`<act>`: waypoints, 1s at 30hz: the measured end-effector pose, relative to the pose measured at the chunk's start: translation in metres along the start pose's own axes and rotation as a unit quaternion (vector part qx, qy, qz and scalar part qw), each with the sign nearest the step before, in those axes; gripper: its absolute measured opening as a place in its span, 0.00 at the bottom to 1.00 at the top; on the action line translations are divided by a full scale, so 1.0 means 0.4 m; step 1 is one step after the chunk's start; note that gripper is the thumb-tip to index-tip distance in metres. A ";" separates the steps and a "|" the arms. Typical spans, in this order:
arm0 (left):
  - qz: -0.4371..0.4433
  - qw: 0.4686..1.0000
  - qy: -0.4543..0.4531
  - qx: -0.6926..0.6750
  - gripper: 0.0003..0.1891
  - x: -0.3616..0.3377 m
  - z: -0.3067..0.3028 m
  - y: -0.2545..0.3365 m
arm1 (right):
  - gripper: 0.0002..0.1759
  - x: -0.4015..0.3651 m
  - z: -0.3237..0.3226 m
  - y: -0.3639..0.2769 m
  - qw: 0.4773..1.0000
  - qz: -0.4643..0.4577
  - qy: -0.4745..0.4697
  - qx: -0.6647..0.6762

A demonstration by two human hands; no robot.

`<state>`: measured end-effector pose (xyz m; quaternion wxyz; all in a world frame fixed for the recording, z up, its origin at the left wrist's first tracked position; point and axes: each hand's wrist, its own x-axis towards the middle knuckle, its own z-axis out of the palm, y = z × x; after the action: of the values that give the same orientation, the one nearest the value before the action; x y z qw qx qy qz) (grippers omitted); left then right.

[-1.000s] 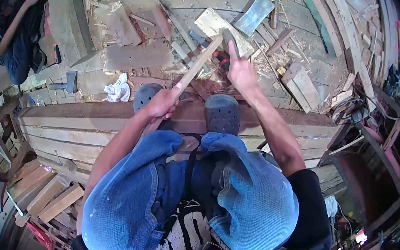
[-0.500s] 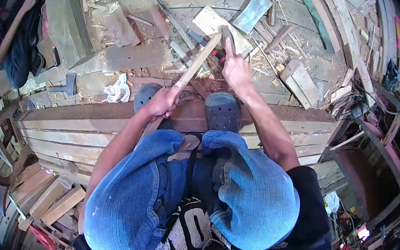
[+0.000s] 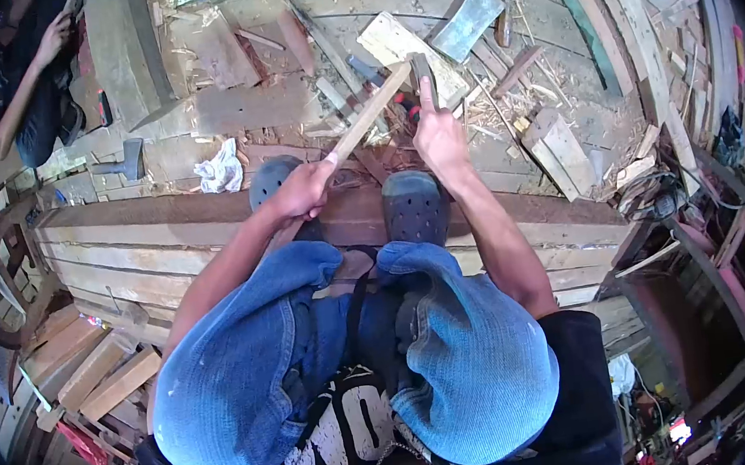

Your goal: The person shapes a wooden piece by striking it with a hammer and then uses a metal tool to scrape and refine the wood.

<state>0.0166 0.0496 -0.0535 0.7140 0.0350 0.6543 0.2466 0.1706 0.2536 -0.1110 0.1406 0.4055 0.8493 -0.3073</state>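
Note:
My left hand (image 3: 304,192) is wrapped round a pale wooden stick (image 3: 368,115), which slants up and right. My right hand (image 3: 442,140) grips a dark, flat-bladed tool (image 3: 425,68), the index finger stretched along it; its exact kind I cannot tell. The stick's far end meets the tool's upper part in this view. Behind them lies a light wooden block (image 3: 392,39) on the plank floor. Just left of the right hand shows something red and black (image 3: 414,110), partly hidden.
A grey rectangular block (image 3: 468,23) lies beyond the tool. A hatchet (image 3: 131,159) and a crumpled white cloth (image 3: 219,167) are at left. Wood offcuts and shavings litter the floor. A long beam (image 3: 131,212) runs under my feet. Another person's arm (image 3: 25,88) shows at upper left.
The other person's arm and hand at upper left have shifted. My two hands, the stick and the tool stay in nearly the same place.

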 end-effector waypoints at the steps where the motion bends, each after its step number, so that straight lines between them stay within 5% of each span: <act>1: -0.003 1.000 0.001 -0.007 0.30 0.000 0.004 0.003 | 0.39 0.019 0.004 0.008 1.000 -0.009 0.014 -0.025; 11: 0.002 1.000 0.014 -0.001 0.30 0.008 0.011 -0.014 | 0.38 0.025 -0.024 -0.007 0.996 0.026 -0.053 -0.072; 30: -0.001 0.999 0.025 0.030 0.29 0.006 0.006 -0.012 | 0.36 -0.003 -0.013 -0.037 0.994 -0.028 -0.024 -0.105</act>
<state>0.0206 0.0469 -0.0573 0.6964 0.0501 0.6790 0.2268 0.1602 0.2491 -0.1001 0.1945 0.3572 0.8841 -0.2299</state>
